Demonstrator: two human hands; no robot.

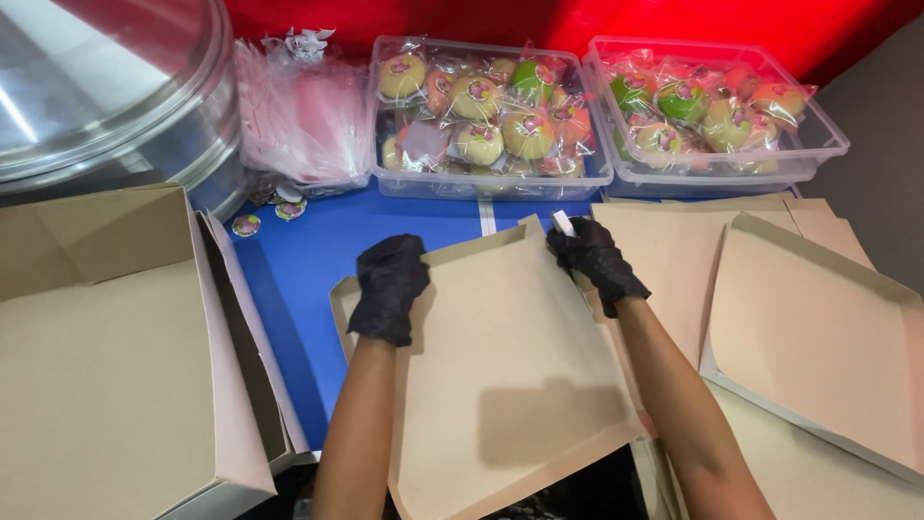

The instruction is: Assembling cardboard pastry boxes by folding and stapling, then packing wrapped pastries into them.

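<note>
A flat brown cardboard box blank lies tilted in front of me over the blue table. My left hand, in a black glove, grips its upper left edge. My right hand, also gloved in black, pinches its upper right corner, where a small white piece shows between the fingers. Both forearms reach up from the bottom of the view.
Two clear plastic tubs of wrapped round sweets stand at the back. A pile of pink plastic bags lies left of them. An open cardboard box sits at left, more flat blanks at right, a metal steamer lid top left.
</note>
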